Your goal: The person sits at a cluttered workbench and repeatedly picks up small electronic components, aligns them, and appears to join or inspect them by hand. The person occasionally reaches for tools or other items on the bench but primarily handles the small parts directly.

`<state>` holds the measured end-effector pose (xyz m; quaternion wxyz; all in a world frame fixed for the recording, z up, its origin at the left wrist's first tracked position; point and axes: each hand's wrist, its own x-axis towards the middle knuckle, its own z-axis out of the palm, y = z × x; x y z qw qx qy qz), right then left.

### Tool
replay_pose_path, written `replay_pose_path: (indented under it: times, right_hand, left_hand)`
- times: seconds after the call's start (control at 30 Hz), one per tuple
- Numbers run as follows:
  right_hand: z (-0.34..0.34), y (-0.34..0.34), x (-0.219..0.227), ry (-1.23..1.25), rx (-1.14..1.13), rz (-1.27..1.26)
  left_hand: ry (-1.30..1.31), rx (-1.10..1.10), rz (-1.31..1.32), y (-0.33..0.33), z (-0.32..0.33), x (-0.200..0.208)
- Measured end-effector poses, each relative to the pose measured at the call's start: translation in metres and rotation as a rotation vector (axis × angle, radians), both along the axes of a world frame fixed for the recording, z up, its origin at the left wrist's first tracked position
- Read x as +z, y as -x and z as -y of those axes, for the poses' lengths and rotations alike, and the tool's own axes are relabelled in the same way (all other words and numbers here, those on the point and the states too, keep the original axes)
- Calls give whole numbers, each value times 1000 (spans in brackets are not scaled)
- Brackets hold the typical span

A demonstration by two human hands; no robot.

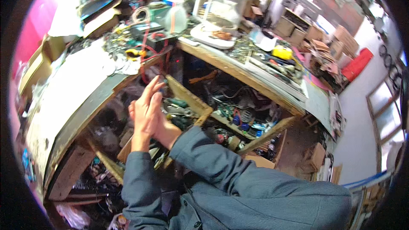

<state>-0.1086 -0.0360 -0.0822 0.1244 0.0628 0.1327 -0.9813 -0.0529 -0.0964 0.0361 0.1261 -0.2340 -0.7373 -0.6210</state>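
Note:
In front of my body, my left hand and my right hand are pressed together, palm against palm. The left hand's fingers are stretched out and point up toward the bench corner. Most of the right hand's fingers lie behind the left hand, so their exact pose is partly hidden. No object shows in either hand. Both hands are above the cluttered lower shelves, where a wooden divider board stands just beyond them.
A worn workbench curves along the left, with yellow-handled pliers on it. A wooden-edged bench at the far side carries a clear-walled white appliance and a yellow object. Cardboard boxes are stacked at the right.

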Motion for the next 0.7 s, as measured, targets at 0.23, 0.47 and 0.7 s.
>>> replay_pose_path:
  times: [0.23,0.47,0.7]
  right_hand:
    - [-14,-7,11,-38,121,50]
    - [-120,-64,130,-27,120,-121]
    - [-315,-104,246,-949,-486,-444]
  left_hand:
    - [118,404,-707,-22,-17,20]
    - [21,364,-404,-52,-6,11]
    - [468,154,-277,-72,13,17]
